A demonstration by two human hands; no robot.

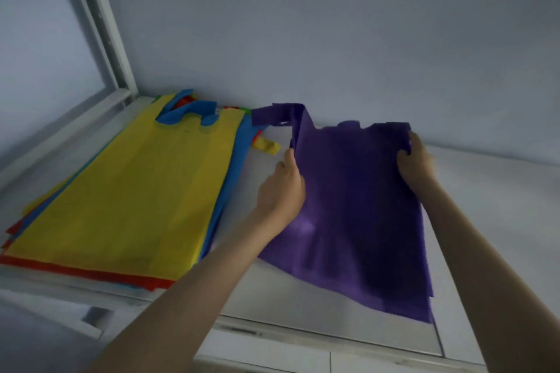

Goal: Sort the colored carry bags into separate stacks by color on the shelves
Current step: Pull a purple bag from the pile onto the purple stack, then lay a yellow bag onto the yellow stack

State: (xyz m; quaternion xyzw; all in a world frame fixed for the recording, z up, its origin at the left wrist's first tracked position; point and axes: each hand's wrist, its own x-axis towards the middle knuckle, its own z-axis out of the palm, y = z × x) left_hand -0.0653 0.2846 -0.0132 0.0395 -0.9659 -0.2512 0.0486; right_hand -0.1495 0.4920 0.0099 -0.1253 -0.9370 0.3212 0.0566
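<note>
Both hands held a purple bag [357,209] up by its top corners, over the right part of the white shelf [485,221], its lower edge trailing on the surface. The left hand [281,188] pinched the near-left handle; the right hand [416,160] had its fingers curled over the far-right corner. To the left lay the mixed pile [127,191], a yellow bag on top, with blue and red ones showing beneath.

To my eye, the bag wanted lowering flat, both corners level, well apart from the pile, handles toward the wall. I could read no brand, label or writing anywhere.
</note>
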